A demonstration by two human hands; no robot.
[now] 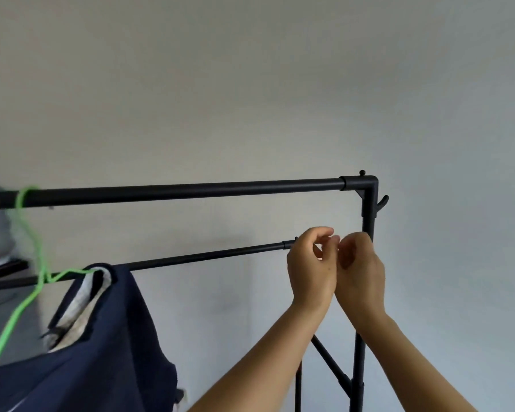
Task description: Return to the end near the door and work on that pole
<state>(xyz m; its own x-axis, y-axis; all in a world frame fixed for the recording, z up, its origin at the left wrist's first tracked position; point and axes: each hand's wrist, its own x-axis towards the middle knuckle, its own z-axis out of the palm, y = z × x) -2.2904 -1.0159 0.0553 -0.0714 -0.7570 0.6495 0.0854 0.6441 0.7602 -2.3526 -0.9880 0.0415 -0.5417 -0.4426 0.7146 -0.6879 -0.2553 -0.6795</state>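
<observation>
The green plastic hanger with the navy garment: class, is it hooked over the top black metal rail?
Yes, the green plastic hanger loops its hook over the top black metal rail, with the navy garment hanging below.

Black rack (191, 190): green hanger (27, 221) on top rail (navy garment (107, 337) hung below).

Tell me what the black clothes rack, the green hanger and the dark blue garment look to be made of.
Black tubular clothes rack: likely painted or powder-coated metal, given its smooth round tubes with a satin sheen and sleeve joints at the corner.
Thin bright green hanger: probably plastic-coated wire, being slim, bent and evenly coloured; it is blurred.
Dark blue garment: matte woven or knit fabric that drapes in folds, with a pale lining inside.
</observation>
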